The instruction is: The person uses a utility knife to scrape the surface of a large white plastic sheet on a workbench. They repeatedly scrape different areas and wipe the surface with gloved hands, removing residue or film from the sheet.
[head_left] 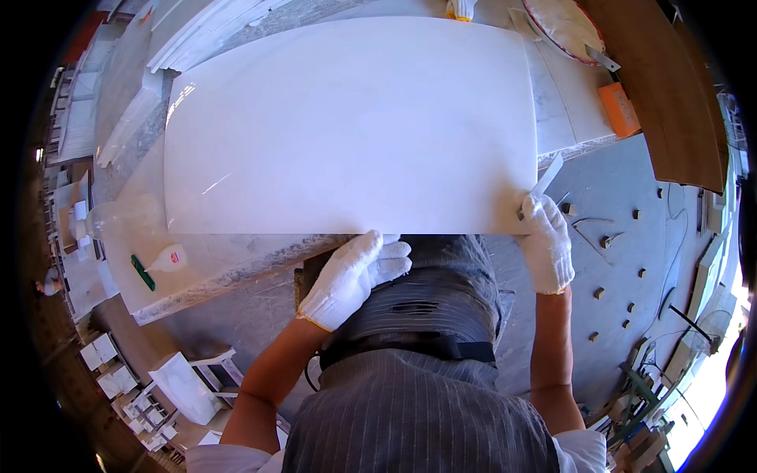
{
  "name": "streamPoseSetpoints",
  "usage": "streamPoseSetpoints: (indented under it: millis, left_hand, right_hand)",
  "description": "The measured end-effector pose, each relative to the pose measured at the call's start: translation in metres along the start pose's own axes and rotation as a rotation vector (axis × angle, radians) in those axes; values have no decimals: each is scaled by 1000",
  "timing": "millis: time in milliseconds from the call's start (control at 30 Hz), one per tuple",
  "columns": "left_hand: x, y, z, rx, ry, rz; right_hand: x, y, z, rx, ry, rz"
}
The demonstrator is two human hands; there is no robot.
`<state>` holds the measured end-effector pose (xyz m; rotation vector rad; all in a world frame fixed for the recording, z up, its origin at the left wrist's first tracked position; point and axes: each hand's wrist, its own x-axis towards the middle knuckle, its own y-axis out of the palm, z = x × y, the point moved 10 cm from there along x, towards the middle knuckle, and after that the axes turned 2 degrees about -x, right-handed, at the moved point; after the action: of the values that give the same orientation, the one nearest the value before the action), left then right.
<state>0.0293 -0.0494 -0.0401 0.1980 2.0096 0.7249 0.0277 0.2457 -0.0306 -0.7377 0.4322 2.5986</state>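
A large glossy white panel [355,126] lies across the workbench, its near edge in front of my body. My left hand [351,276], in a white knit glove, rests at that near edge, with its fingertips against the edge and the other fingers stretched to the right. At the panel's near right corner my gloved right hand [547,248] is closed around a scraper [547,175]. The scraper's pale flat blade points up past the panel's right side; its handle is hidden by the glove.
Left on the bench lie a white bottle [169,258] and a green utility knife [143,272]. Another gloved hand [460,9] touches the far edge. At far right stand a basin of white paste [561,27], an orange box [619,110] and a brown board [670,94]. Small blocks [606,242] dot the floor.
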Motion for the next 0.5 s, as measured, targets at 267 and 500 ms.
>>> streamPoseSetpoints:
  millis: [267,500]
  left_hand:
    - [3,-5,-1,109,65,-156]
    - [-13,27,27,599,-104,46]
  right_hand:
    - [-14,-12,1,-206,-100,-165]
    - [-58,-61,-3,-260,-149,-325]
